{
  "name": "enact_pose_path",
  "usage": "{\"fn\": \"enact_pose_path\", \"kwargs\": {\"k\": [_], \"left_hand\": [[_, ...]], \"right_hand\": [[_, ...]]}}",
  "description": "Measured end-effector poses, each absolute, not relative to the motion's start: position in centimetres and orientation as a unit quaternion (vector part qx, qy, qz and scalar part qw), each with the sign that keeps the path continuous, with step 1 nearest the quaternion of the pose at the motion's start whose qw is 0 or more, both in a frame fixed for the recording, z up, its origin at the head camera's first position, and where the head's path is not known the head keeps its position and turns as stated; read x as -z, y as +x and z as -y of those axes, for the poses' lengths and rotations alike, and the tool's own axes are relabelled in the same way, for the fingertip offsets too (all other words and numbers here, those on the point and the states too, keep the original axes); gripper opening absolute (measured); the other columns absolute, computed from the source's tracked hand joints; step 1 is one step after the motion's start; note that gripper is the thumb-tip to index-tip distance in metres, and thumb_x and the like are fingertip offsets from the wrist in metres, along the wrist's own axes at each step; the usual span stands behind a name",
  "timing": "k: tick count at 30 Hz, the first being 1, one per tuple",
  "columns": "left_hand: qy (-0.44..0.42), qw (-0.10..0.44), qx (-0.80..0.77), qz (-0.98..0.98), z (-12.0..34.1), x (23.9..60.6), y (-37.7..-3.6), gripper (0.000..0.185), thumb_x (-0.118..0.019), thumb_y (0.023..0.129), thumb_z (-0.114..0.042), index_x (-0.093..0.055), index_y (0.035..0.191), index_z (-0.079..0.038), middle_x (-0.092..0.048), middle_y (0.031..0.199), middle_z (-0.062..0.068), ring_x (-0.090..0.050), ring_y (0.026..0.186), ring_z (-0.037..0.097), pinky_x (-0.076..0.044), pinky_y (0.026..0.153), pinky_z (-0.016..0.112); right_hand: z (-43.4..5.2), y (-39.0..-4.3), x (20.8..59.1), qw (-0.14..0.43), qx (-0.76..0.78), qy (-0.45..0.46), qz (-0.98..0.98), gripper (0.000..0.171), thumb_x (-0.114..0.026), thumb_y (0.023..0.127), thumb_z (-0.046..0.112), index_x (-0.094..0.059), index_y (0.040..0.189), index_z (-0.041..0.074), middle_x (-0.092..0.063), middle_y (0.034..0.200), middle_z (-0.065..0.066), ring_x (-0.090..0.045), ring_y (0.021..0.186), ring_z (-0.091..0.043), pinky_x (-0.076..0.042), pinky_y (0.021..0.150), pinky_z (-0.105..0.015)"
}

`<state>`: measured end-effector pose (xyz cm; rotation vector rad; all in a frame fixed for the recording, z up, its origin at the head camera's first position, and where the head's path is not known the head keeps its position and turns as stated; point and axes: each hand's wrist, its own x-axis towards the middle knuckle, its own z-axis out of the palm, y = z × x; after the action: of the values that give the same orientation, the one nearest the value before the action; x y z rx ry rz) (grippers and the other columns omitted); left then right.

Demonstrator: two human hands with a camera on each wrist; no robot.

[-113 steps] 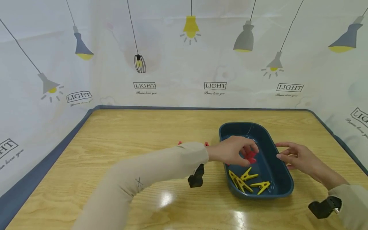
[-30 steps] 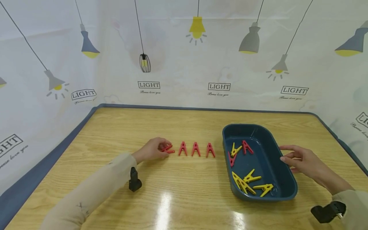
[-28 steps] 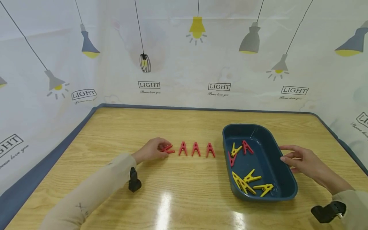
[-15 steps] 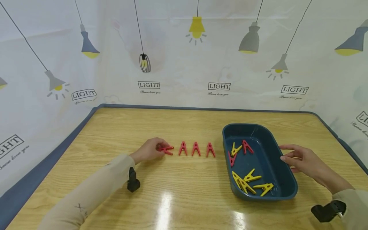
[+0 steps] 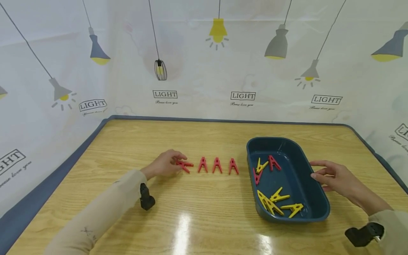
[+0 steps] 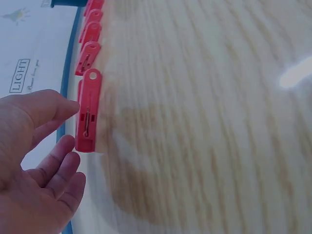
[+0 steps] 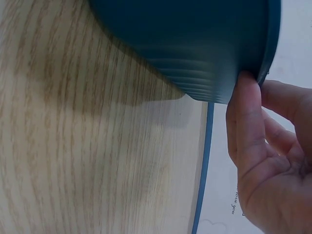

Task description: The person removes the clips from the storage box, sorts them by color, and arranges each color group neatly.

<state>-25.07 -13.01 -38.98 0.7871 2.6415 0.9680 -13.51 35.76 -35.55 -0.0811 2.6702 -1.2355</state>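
Resting on the table (image 5: 204,219), our left hand (image 5: 162,167) touches the red peg (image 5: 184,165) with loose fingertips, beside three more pegs (image 5: 217,165); our right hand (image 5: 334,175), fingers relaxed, steadies the tray (image 5: 313,207) at its rim.

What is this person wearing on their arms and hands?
Both hands, left hand and right hand, are bare, with no gloves or rings showing. Long beige sleeves cover both arms down to the wrists. The left one bears a small stitched cross mark. A small black camera is strapped under each wrist.
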Motion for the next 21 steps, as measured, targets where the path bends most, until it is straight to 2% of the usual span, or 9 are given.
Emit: {"fn": "enact_pose_path", "kwargs": {"k": [5,11,21], "left_hand": [[0.230,0.102,-0.344,-0.904,12.9,38.9,-24.9,0.026,-0.062,0.083,-0.011,-0.060,0.107,-0.002,-0.057,0.107,0.012,-0.054,0.094,0.024,-0.045,0.079,0.038],[0.156,0.093,-0.383,-0.906,12.4,39.6,-24.5,0.024,-0.065,0.081,-0.017,-0.061,0.099,-0.001,-0.060,0.093,0.008,-0.056,0.083,0.019,-0.046,0.071,0.032],[0.139,0.093,-0.385,-0.908,12.0,40.2,-24.5,0.020,-0.067,0.080,-0.017,-0.062,0.094,-0.004,-0.059,0.084,0.004,-0.054,0.074,0.015,-0.044,0.062,0.026]], "right_hand": [[-35.9,-13.5,35.6,0.096,0.415,-0.028,-0.904,0.057,-0.049,0.092,0.027,-0.029,0.132,-0.006,-0.053,0.105,-0.024,-0.059,0.084,-0.020,-0.051,0.066,-0.039],[-36.0,-13.5,35.7,0.100,0.422,-0.028,-0.901,0.057,-0.049,0.092,0.027,-0.028,0.133,-0.006,-0.054,0.104,-0.023,-0.059,0.081,-0.013,-0.051,0.067,-0.039],[-35.8,-13.5,35.7,0.095,0.415,-0.031,-0.904,0.056,-0.049,0.092,0.027,-0.029,0.132,-0.006,-0.053,0.105,-0.024,-0.059,0.083,-0.017,-0.051,0.066,-0.039]]}}
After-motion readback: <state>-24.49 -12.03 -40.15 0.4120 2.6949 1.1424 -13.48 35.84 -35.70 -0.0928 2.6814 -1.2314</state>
